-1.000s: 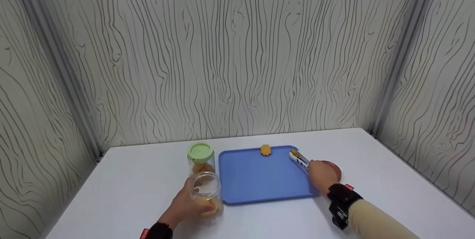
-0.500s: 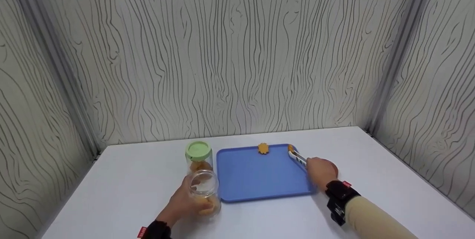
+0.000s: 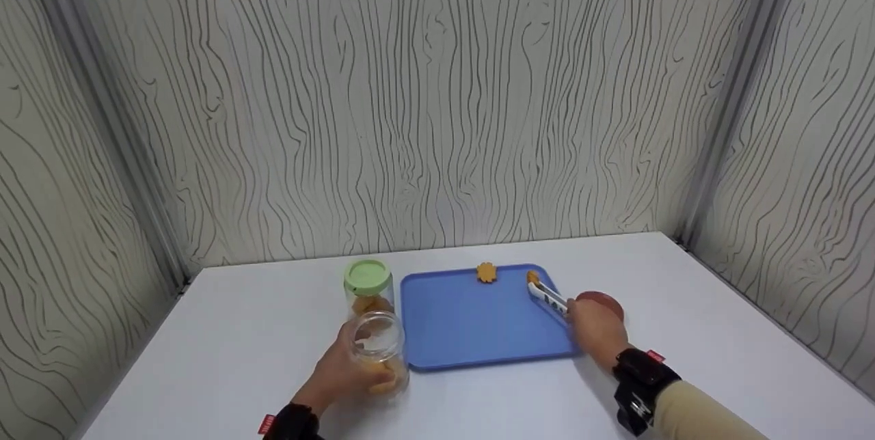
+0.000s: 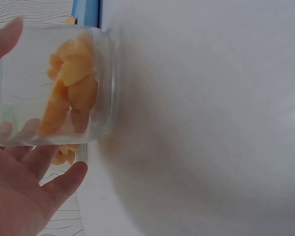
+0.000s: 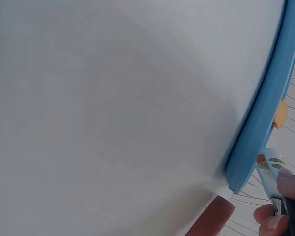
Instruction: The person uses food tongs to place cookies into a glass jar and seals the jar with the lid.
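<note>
My left hand (image 3: 342, 368) grips an uncovered clear jar (image 3: 378, 344), thumb on one side and fingers on the other. Orange-yellow pieces (image 4: 71, 83) lie in its bottom in the left wrist view. With my right hand (image 3: 598, 331) I hold tongs (image 3: 549, 298) with a pale, patterned handle. Their tips are at an orange piece (image 3: 532, 277) near the far right corner of the blue tray (image 3: 472, 324). Another orange piece, flower-shaped (image 3: 487, 272), sits at the tray's far edge.
A second jar with a green lid (image 3: 368, 277) stands just behind the left hand, orange pieces inside. A round red lid-like thing (image 3: 601, 300) lies right of the tray, partly behind the right hand. A patterned wall (image 3: 437, 119) closes the white table's back.
The tongs' tips and the orange piece at them have shifted slightly left over the tray, and the right forearm has swung a little right. The left hand and jar stay nearly still.
</note>
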The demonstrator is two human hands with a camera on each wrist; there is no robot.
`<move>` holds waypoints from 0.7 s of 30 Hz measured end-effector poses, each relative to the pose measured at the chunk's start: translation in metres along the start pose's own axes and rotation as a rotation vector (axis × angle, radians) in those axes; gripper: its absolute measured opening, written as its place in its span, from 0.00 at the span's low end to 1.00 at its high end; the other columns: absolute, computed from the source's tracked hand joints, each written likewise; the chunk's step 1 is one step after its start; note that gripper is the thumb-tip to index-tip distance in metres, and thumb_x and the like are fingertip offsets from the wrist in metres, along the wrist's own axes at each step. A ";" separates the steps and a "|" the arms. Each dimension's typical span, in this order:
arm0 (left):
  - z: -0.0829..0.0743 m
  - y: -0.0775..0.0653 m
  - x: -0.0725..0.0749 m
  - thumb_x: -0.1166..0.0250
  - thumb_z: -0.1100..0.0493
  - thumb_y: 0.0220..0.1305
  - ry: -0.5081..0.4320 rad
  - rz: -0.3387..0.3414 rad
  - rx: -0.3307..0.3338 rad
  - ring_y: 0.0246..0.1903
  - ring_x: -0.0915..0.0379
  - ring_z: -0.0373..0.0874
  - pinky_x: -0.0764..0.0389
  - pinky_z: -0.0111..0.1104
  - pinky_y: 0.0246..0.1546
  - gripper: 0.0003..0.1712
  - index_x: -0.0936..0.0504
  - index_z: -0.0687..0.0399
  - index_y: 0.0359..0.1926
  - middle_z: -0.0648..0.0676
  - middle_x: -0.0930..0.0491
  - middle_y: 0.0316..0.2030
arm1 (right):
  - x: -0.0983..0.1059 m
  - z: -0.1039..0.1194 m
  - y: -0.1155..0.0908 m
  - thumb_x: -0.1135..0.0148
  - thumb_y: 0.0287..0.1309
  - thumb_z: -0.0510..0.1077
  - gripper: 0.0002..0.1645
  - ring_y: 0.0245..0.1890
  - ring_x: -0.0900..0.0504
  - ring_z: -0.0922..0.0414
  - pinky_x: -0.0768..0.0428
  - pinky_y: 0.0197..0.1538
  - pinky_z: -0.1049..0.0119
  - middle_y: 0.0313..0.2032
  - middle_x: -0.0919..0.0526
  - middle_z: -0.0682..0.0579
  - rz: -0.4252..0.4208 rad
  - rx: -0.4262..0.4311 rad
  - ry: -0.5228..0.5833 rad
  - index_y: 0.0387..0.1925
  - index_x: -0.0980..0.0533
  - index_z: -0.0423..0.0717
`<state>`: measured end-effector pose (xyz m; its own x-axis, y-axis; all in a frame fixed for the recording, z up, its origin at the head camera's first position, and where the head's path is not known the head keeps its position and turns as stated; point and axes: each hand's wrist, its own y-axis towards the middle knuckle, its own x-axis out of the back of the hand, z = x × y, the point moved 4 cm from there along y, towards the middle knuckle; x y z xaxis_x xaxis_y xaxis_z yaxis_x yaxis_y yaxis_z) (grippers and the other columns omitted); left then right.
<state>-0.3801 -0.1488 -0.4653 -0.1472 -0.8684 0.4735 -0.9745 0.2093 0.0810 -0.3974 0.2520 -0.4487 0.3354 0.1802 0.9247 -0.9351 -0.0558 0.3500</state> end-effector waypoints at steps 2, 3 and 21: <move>0.001 0.001 -0.001 0.18 0.54 0.38 0.004 0.000 0.011 0.60 0.36 0.63 0.34 0.59 0.58 0.62 0.45 0.64 0.69 0.65 0.31 0.60 | 0.003 0.003 -0.003 0.37 0.57 0.35 0.02 0.22 0.28 0.56 0.26 0.26 0.56 0.22 0.24 0.53 0.003 0.009 0.014 0.33 0.22 0.39; 0.001 0.001 -0.001 0.17 0.54 0.38 0.007 0.002 0.021 0.60 0.36 0.63 0.35 0.59 0.58 0.62 0.45 0.64 0.69 0.65 0.31 0.60 | 0.004 0.004 -0.004 0.36 0.57 0.36 0.04 0.23 0.28 0.56 0.26 0.26 0.56 0.23 0.24 0.53 0.005 0.016 0.017 0.35 0.21 0.39; 0.002 0.002 -0.001 0.17 0.53 0.37 0.011 -0.006 0.050 0.61 0.37 0.64 0.34 0.59 0.59 0.64 0.47 0.65 0.70 0.66 0.32 0.61 | 0.022 0.040 -0.027 0.31 0.54 0.37 0.14 0.27 0.21 0.56 0.22 0.28 0.62 0.28 0.18 0.50 -0.144 0.126 0.117 0.44 0.19 0.36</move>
<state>-0.3821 -0.1488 -0.4672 -0.1395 -0.8646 0.4826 -0.9827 0.1810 0.0403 -0.3603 0.2184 -0.4313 0.4418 0.3077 0.8427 -0.8543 -0.1425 0.4999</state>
